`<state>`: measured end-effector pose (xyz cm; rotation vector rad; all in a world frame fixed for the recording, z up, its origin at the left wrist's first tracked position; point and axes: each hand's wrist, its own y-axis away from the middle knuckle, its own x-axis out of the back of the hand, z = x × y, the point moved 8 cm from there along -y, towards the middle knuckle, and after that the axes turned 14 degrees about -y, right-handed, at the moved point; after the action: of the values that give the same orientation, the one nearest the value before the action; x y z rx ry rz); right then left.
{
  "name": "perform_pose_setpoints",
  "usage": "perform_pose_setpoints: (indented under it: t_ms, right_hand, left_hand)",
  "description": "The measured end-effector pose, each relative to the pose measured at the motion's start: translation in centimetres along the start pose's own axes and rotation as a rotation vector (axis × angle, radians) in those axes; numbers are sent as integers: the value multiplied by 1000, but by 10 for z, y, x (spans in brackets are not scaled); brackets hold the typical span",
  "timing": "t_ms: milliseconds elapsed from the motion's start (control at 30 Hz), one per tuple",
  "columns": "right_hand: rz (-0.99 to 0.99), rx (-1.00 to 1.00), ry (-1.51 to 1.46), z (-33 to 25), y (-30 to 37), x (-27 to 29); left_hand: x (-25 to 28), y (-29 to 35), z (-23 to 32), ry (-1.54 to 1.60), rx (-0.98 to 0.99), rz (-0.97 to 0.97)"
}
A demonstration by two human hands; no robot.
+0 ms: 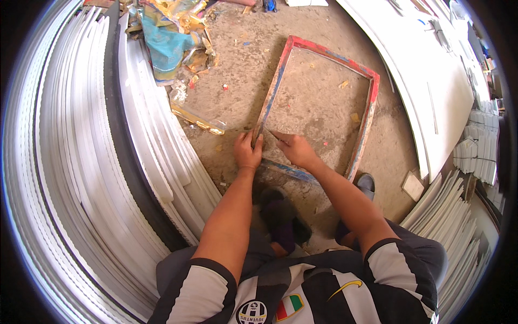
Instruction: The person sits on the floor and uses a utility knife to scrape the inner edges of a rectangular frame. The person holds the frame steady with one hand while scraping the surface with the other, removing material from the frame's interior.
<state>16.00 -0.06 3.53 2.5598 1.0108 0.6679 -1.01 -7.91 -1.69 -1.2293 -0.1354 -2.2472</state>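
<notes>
The wooden frame [334, 59], its red and blue paint worn, lay flat on the concrete floor [237, 59], ahead of the crouching person and mostly to the right of the left hand [248, 155]. Its long axis ran away from the body, the far end leaning a little right.

That left hand was nearer the long left rail: its fingers and thumb pinched the wood close to the near-left corner. The right hand [297, 150] was just inside the frame's outline, curled around a thin dark tool [277, 134]. The tool pointed left and away, toward the rail beside the left thumb; from where I stood, I couldn't tell whether its tip touched the wood or what kind of tool it was.

A yellow strip [197, 120] lay left of the hands, near a stack of white sheets [86, 135].
</notes>
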Motion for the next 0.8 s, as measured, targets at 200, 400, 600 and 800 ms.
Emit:
perform_pose_setpoints:
  t_ms: [200,400,600,800]
  right_hand:
    - [67,21,204,-5,8,-16]
    - [73,-4,233,-9,8,-19]
    - [136,21,209,-20,0,-13]
    - [151,-12,240,-14,-12,-7]
  left_hand:
    - [6,9,-1,-84,-73,-146]
    - [0,12,-6,-177,56,-217]
    - [-3,-14,3,-97,10,-138]
    - [-7,-15,9,-176,25,-173]
